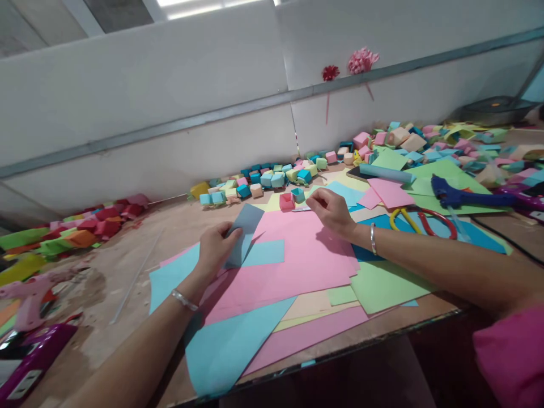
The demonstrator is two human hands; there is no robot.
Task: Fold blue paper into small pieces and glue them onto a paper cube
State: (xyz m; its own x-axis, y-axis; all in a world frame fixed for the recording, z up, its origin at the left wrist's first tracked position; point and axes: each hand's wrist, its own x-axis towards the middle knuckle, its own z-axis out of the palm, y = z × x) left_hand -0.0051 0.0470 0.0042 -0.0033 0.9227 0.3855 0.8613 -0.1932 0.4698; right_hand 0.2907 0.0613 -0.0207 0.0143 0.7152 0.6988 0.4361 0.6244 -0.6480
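My left hand (216, 245) pinches a strip of blue paper (245, 229) between thumb and fingers, tilted up off the stack. Beneath it another light blue strip (267, 253) lies on large pink sheets (280, 283). My right hand (329, 208) is curled closed above the far edge of the pink paper. Beside its fingertips is a thin pale object (301, 209), too small to make out; whether the hand grips it is hidden. Just left of that hand stand a small pink paper box (287, 201) and a small teal paper box (298, 195).
Scissors (423, 222), a blue glue gun (459, 195) and coloured sheets lie right. Folded paper cubes (267, 180) line the wall (170, 85). A pink glue gun (29, 297), a purple power strip (36, 362) and a clear glue stick (136, 277) are left.
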